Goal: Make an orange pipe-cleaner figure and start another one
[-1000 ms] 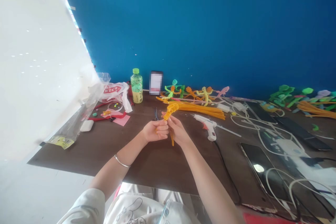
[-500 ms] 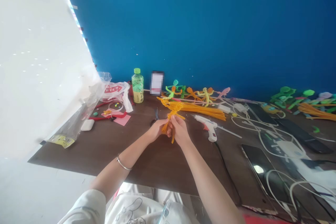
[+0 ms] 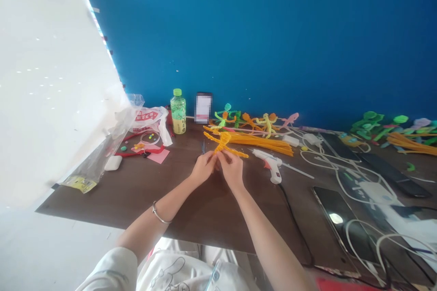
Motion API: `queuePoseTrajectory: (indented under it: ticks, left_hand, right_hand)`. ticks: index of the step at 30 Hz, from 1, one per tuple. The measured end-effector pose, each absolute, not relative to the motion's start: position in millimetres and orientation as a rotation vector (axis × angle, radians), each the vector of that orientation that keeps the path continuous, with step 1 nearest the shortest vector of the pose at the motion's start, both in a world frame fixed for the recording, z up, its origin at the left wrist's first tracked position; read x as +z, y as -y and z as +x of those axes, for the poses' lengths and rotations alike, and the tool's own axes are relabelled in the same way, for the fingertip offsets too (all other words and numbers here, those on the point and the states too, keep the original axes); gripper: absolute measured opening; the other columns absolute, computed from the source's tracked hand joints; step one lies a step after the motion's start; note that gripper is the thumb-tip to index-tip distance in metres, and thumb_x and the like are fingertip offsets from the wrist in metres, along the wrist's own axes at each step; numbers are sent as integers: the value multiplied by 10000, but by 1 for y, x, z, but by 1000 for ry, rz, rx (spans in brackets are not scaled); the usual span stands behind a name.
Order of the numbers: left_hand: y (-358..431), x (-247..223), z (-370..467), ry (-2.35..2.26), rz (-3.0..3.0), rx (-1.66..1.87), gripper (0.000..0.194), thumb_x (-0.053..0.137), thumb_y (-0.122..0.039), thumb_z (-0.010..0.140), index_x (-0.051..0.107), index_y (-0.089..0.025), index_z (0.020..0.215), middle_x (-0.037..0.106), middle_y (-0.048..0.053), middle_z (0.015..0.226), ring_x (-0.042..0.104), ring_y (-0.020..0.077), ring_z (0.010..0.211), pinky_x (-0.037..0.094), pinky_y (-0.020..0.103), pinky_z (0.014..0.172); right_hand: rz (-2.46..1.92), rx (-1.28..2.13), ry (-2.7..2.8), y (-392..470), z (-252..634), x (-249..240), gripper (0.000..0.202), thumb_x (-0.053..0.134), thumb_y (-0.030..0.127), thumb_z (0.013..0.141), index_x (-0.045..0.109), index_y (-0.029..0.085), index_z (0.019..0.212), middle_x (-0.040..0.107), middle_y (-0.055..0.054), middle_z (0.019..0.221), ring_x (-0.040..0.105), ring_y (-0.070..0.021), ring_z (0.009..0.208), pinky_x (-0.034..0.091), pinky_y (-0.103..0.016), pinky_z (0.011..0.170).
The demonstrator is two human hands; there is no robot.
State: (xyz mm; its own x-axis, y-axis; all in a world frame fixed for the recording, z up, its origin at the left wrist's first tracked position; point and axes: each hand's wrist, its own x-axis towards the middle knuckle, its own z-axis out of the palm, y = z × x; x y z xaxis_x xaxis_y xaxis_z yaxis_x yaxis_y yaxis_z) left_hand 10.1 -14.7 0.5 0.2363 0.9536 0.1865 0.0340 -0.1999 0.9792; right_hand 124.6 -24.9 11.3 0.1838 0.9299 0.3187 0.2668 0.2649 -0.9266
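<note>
Between my two hands, above the dark table, is an orange pipe-cleaner figure [image 3: 224, 140] with a coiled body and two twisted limbs spread to the sides. My left hand [image 3: 204, 168] pinches its lower end from the left. From the right, my right hand [image 3: 231, 168] pinches the same lower part, fingertips close to those of the left. The fingers hide the bottom of the figure. Just behind it lies a bundle of orange pipe cleaners [image 3: 262, 142]. Scissors [image 3: 203, 146] lie partly hidden behind my left hand.
A white glue gun [image 3: 272, 163] lies right of my hands, its cord running toward the front edge. Finished pipe-cleaner figures [image 3: 268, 123] line the back. A drink bottle [image 3: 178, 111] stands back left, near red-handled pliers [image 3: 146, 151]. Cables and a tablet [image 3: 341, 223] occupy the right.
The orange figure has turned in my hands, and its limbs now spread out to both sides. The loose ends that hung below my fingers no longer show. My hands have drawn closer together.
</note>
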Motion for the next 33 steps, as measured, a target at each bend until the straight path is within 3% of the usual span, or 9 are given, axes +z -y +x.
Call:
queuePoseTrajectory:
  ticks: [7,14,19,25,29,33]
  left_hand:
    - [7,-4,10,-777,1239,1147,357,498,-497,745,434,-162,641,326,-73,480,382,58,400,348,227,466]
    - [6,0,5,-742,1091,1076,329,547,-461,726,491,-145,652,227,-94,440,254,37,392,332,228,491]
    - [9,10,-2,-472,859,856,193,527,-290,766,476,-144,650,152,-91,482,203,31,388,349,229,526]
    - [16,16,-6,-300,493,661,211,397,-160,811,397,-150,601,122,-74,498,187,35,373,340,219,514]
    - [20,17,-3,-316,426,661,224,386,-152,810,376,-155,586,140,-74,483,193,33,360,358,230,531]
    - [16,14,2,-401,613,747,230,372,-217,810,486,-141,627,217,-73,432,254,45,359,401,257,576]
  right_hand:
    - [-1080,736,1400,23,126,11,254,554,394,747,622,220,919,607,-68,969,590,-208,838,465,-351,750]
    - [-1199,636,1493,17,137,9,217,558,402,737,654,211,767,647,-40,775,587,-212,777,442,-340,742]
    - [-1222,892,1354,15,141,10,269,618,434,672,668,183,755,646,-17,717,568,-177,681,433,-290,632]
    - [-917,1537,1163,24,133,16,394,610,494,683,645,210,953,630,-20,783,560,-127,630,437,-250,568]
    - [-844,1592,1054,28,128,18,378,633,491,665,631,251,958,618,-28,908,580,-138,729,464,-247,604]
    - [-903,1575,980,24,126,13,367,655,489,637,624,224,888,584,0,710,559,-125,593,435,-228,486]
